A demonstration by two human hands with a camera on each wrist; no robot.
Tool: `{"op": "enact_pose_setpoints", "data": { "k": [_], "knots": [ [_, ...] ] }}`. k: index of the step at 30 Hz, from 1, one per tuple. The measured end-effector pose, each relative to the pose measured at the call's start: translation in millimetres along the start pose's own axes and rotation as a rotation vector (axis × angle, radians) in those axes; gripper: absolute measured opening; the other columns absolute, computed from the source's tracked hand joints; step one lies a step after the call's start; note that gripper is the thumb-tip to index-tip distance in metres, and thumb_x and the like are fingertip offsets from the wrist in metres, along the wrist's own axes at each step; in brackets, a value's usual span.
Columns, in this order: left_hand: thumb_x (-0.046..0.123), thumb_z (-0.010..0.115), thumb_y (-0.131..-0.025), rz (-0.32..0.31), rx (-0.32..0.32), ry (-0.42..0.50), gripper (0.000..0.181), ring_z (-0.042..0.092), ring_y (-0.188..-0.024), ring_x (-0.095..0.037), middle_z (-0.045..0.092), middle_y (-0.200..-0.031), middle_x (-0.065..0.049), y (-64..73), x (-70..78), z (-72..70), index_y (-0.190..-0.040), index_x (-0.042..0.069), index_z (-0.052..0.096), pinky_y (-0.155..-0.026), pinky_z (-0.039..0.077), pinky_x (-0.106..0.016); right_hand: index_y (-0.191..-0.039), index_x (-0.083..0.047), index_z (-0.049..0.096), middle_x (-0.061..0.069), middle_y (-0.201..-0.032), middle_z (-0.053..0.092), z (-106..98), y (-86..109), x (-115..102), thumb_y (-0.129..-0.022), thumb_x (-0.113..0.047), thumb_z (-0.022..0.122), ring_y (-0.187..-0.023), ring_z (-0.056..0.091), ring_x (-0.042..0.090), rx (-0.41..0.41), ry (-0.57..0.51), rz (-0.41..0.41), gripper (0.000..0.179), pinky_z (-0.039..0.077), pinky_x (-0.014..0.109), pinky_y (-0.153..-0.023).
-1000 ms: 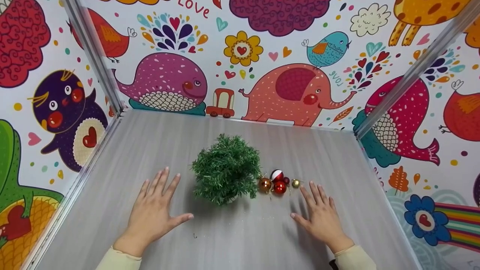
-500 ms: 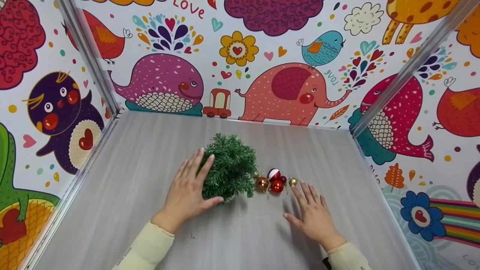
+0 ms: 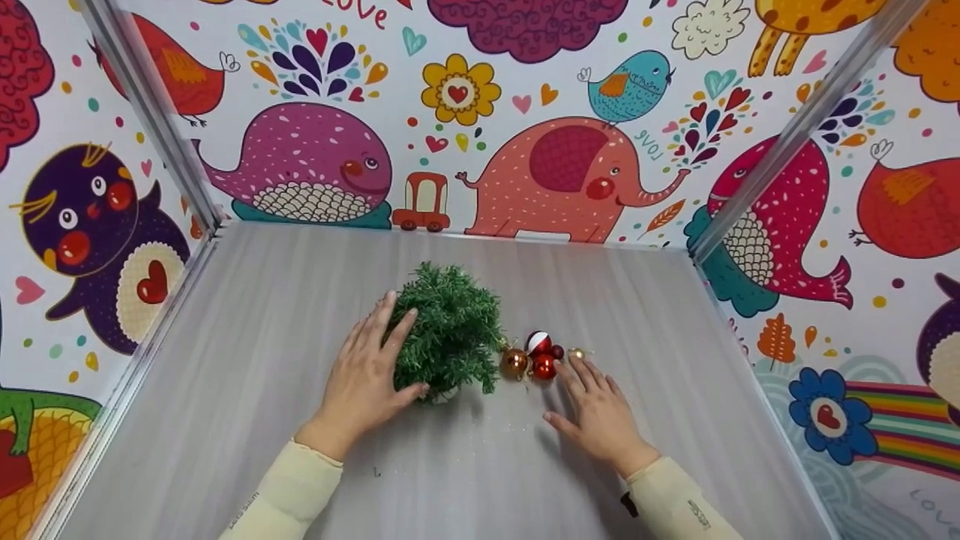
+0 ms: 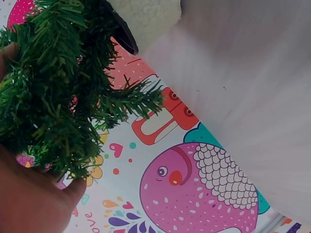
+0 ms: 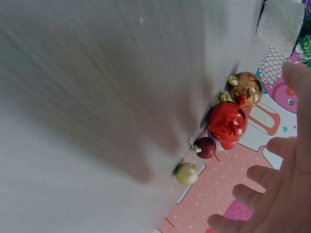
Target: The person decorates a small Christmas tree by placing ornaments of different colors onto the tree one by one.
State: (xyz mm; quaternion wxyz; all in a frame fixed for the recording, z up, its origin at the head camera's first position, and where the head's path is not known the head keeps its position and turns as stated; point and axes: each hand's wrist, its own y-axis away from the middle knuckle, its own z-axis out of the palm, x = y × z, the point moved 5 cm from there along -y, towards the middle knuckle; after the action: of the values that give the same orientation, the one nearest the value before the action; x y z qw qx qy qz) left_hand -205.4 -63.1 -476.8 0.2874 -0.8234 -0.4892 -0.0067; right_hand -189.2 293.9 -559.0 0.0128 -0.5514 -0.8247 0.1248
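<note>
From the head view, we see a bushy artificial tree with green needle-like branches [image 3: 450, 322] standing mid-table on a grey wood-grain table [image 3: 480, 480]. The left hand [image 3: 365, 375] lies along the tree's left side, its fingers extended and its thumb apart, near the pale base. Just right of the tree we find a shiny copper ball [image 3: 514, 364], a glossy red ball [image 3: 544, 368], a red-and-white ball [image 3: 538, 343] on its far side, a small dark red ball [image 3: 557, 351] and, farthest right, a small gold ball [image 3: 576, 353]. The right hand [image 3: 596, 412] is spread, palm down, its fingertips near the gold ball. Cream sleeves [image 3: 281, 487] cover both forearms; a white wall printed with cartoon animals [image 3: 510, 112] stands at the far side.

From the left wrist view, we see part of the left hand at the foliage; we cannot tell how firmly it touches.

From the right wrist view, the right hand's fingers are parted and hold nothing, with a gap between them and the clustered balls.
</note>
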Motion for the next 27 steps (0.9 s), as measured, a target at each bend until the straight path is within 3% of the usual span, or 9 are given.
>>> {"op": "enact_pose_setpoints", "data": {
  "k": [6,14,20,27],
  "knots": [
    [0.042,0.089,-0.070,-0.006,-0.002,0.012,0.112,0.019,-0.149,-0.029,0.007,-0.166,-0.010,0.6,-2.0,-0.7,-0.159,0.017,0.026,-0.117,0.021,-0.048,-0.149,-0.010,0.047,0.015,-0.151,0.043,6,-16.0,2,-0.087,-0.043,0.074,-0.129,0.048,0.039,0.002,0.041,-0.038,0.075,0.047,0.057,-0.095],
    [0.035,0.091,-0.069,0.002,0.009,0.020,0.112,0.021,-0.148,-0.028,0.009,-0.166,-0.009,0.3,-2.5,-1.7,-0.159,0.018,0.026,-0.115,0.024,-0.051,-0.135,-0.009,0.061,0.013,-0.134,0.058,14,-35.9,3,-0.080,-0.013,0.082,-0.116,0.059,0.038,0.106,0.016,-0.087,0.059,0.057,0.050,-0.076],
    [0.034,0.090,-0.069,0.007,0.005,0.017,0.112,0.020,-0.148,-0.029,0.009,-0.166,-0.010,-1.3,-1.5,-1.5,-0.159,0.018,0.025,-0.116,0.024,-0.051,-0.131,-0.009,0.064,0.010,-0.127,0.062,20,-43.7,5,-0.076,-0.009,0.085,-0.110,0.061,0.031,0.134,0.025,-0.080,0.059,0.057,0.047,-0.068],
    [0.033,0.090,-0.069,0.002,-0.001,0.012,0.112,0.020,-0.148,-0.029,0.010,-0.166,-0.010,-1.9,-1.4,-1.8,-0.160,0.018,0.025,-0.115,0.025,-0.051,-0.127,-0.008,0.064,0.012,-0.117,0.063,26,-44.5,10,-0.075,-0.012,0.086,-0.102,0.064,0.032,0.162,0.011,-0.059,0.056,0.057,0.048,-0.067]
  ]
}}
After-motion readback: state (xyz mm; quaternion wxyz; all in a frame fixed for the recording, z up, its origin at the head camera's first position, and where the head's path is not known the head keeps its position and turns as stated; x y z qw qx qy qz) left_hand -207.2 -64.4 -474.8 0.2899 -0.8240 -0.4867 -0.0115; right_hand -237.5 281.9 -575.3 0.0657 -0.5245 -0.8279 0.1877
